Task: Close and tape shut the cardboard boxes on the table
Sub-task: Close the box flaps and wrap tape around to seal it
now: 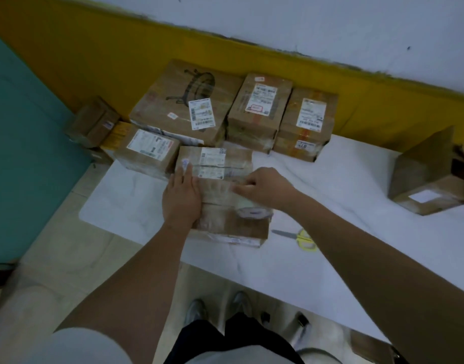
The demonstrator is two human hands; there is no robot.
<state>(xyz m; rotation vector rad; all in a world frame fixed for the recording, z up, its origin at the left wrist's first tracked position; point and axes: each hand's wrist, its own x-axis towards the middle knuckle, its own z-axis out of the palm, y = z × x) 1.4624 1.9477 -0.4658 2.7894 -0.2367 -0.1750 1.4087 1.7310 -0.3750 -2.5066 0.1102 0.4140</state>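
Cardboard box (225, 227), brown and creased, glossy with clear tape and white labels, lies near the front-left corner of the table (356, 219). The left hand (182, 198) lies flat on the box's left side, fingers straight. The right hand (265, 189) rests on its top with fingers bent; pinching or pressing, I cannot tell. A tape roll (251, 210) sits at the box's right edge. Just right of the box lie yellow-handled scissors (299, 239). Behind it, taped boxes (183, 101) stack against a yellow-and-white wall (330, 35). The table's cover is white and wrinkled.
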